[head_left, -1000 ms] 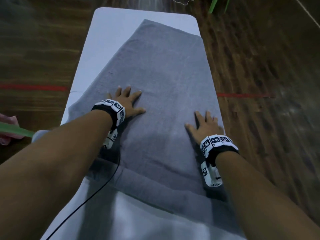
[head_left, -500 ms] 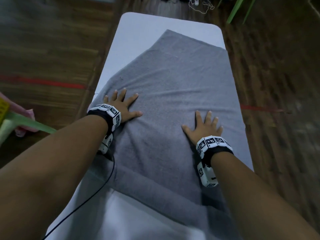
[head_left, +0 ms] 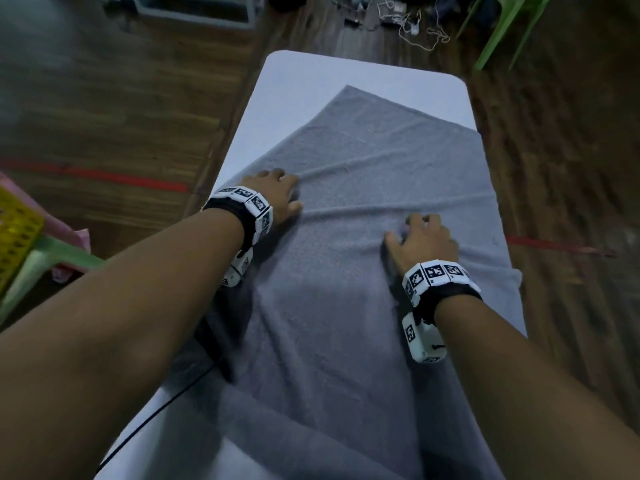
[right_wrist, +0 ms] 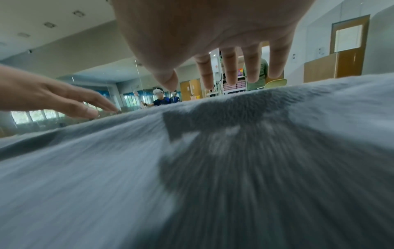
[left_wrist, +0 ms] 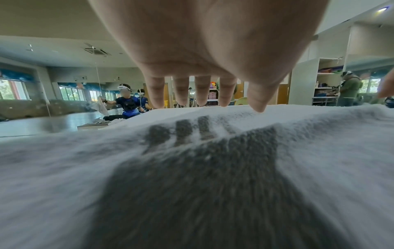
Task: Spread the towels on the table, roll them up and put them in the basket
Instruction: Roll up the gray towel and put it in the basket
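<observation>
A grey towel [head_left: 363, 306] lies spread lengthwise on the white table [head_left: 311, 81], its far end skewed and its right side hanging over the edge. My left hand [head_left: 277, 195] rests near the towel's left edge and my right hand [head_left: 422, 240] lies nearer the right side, both with fingertips down on the cloth. Low ridges run across the towel just ahead of them. The left wrist view shows the left hand [left_wrist: 202, 91] with straight, spread fingers over the towel [left_wrist: 213, 185]. In the right wrist view the right hand [right_wrist: 231, 72] is spread the same way above the towel [right_wrist: 106, 168].
A yellow perforated basket [head_left: 14, 230] sits at the left edge on a green stool [head_left: 41, 265]. A black cable [head_left: 156, 414] runs off the table's near left. Green chair legs [head_left: 498, 32] and loose cords [head_left: 415, 26] lie beyond the far end. Wooden floor surrounds the table.
Both hands have slid forward along the towel. Their fingers, flat before, now tip down, and ridges have formed ahead of them. The view has tilted up, bringing the basket in.
</observation>
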